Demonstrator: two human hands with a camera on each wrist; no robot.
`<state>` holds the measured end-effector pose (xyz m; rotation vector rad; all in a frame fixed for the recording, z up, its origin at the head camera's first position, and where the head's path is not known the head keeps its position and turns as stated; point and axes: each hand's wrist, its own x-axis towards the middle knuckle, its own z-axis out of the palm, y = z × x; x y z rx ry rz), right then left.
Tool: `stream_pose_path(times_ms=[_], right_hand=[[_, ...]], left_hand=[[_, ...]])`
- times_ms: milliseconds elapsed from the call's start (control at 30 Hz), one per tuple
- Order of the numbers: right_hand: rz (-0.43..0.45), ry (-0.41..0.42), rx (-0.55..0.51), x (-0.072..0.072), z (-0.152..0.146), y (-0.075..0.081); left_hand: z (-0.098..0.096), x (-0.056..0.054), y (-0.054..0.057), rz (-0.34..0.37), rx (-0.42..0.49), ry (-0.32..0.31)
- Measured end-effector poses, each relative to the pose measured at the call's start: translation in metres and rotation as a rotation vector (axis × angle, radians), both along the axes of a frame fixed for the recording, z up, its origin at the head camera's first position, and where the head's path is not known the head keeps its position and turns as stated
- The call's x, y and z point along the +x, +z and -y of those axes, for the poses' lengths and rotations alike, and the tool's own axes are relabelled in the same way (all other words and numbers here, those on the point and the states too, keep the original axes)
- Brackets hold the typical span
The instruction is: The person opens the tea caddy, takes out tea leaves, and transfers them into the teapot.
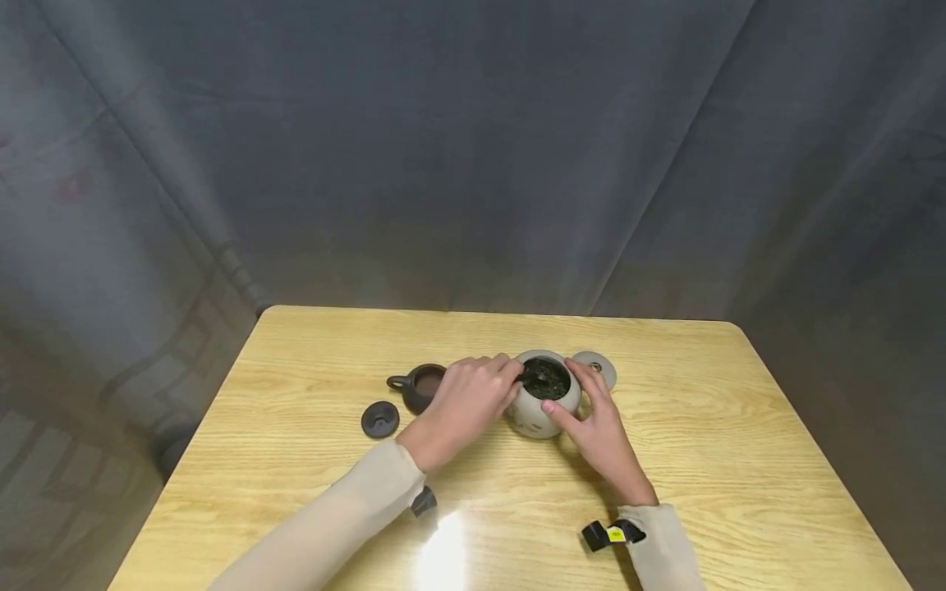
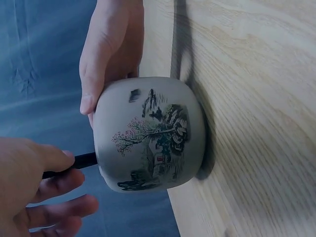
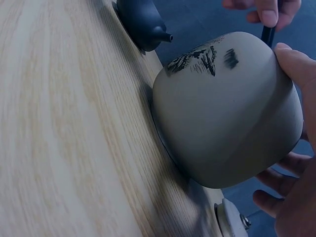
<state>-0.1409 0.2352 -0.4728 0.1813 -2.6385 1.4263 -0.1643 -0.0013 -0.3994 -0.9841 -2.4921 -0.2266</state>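
A round grey jar [image 1: 535, 420], painted with a landscape and a blossoming tree, stands on the table with its mouth uncovered. Dark dried leaves, like tea [image 1: 547, 380], show inside. My right hand [image 1: 597, 428] holds the jar from the right, thumb at the near rim and fingers around the far side. Between thumb and forefinger, my left hand [image 1: 476, 390] pinches a thin black stick-like handle [image 2: 85, 160] at the jar's left rim. The handle's far end goes into the mouth, so its kind is hidden.
A dark teapot [image 1: 415, 397] without its lid stands left of the jar, partly behind my left hand. Its round dark lid [image 1: 380, 419] lies on the wooden table [image 1: 709, 427] nearby. Behind the jar's right side lies a pale lid with a knob [image 1: 604, 366]. Grey curtains [image 1: 458, 164] hang behind.
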Motion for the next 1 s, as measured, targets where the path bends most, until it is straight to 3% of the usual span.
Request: stream_pose_path(times_ms=[367,700,1000], right_hand=[[-0.004,-0.004,-0.006,0.0002,0.0000,-0.0006],[-0.005,-0.003,-0.009,0.0011,0.0005,0.0011],[-0.002,-0.005,0.000,0.0011,0.0017,0.0020]], left_hand=[[-0.0092,-0.0052,0.0020,-0.038,-0.064,-0.017],[-0.0077,-0.0032,0.0069,-0.096,-0.223,-0.038],[-0.0062,-0.0062,0.0070,-0.080,-0.218,-0.034]])
